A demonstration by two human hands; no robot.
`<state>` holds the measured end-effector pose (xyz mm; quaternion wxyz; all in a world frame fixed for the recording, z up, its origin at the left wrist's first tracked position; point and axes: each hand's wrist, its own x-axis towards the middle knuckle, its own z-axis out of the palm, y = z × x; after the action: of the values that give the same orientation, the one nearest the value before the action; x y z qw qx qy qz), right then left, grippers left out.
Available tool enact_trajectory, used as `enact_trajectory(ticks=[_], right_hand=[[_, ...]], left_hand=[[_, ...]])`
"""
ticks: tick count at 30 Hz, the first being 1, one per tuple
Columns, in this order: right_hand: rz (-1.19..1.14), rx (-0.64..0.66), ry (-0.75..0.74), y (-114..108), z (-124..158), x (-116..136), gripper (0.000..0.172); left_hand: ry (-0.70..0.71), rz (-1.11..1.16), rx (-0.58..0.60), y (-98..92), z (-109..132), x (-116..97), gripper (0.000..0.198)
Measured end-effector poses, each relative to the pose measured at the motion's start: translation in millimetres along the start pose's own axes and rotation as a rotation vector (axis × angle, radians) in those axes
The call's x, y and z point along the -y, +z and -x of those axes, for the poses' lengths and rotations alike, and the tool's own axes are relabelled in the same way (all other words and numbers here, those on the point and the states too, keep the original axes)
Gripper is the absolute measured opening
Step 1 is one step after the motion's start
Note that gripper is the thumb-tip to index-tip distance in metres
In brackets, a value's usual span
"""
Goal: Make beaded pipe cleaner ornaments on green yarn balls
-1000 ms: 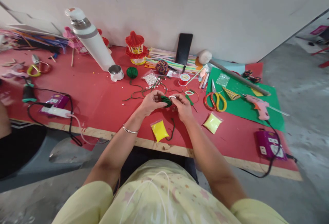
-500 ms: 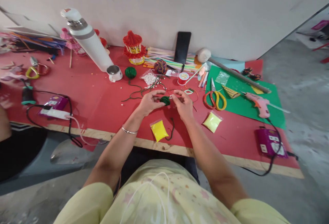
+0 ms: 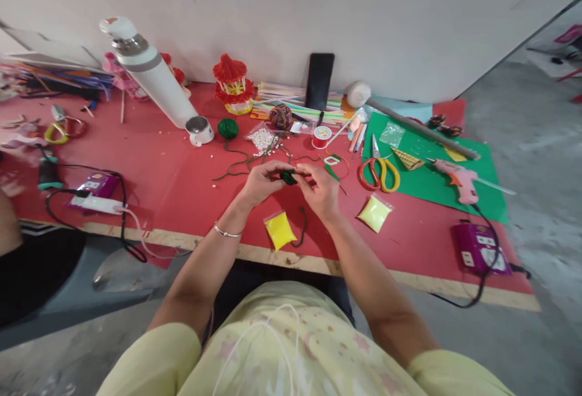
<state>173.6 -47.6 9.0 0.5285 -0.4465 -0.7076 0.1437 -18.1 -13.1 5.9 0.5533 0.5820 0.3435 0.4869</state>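
Here the left hand (image 3: 262, 185) pinches the dark green yarn piece (image 3: 287, 176) at nine o'clock, the right hand (image 3: 319, 193) at three, over the red table (image 3: 182, 193), twelve o'clock from the yellow packet (image 3: 280, 230). Looks light, soft, easily squashed; gentle edge grips should suit.

The yarn piece (image 3: 287, 176) is dark green, the table (image 3: 177, 187) red.

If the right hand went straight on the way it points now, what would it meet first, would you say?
The right hand would first meet the small green piece it now seems to touch, then probably the left hand, though depth is unclear.
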Motion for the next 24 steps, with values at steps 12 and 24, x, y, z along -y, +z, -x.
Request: enact_trajectory(ticks=[12, 24], right_hand=[[0.052, 0.041, -0.04, -4.1, -1.3, 4.6, 0.031], [0.035, 0.18, -0.156, -13.0, -1.9, 10.2, 0.044]], left_hand=[[-0.229, 0.372, 0.007, 3.2, 4.4, -3.5, 0.035], [-0.192, 0.377, -0.065, 6.5, 4.3, -6.6, 0.034]])
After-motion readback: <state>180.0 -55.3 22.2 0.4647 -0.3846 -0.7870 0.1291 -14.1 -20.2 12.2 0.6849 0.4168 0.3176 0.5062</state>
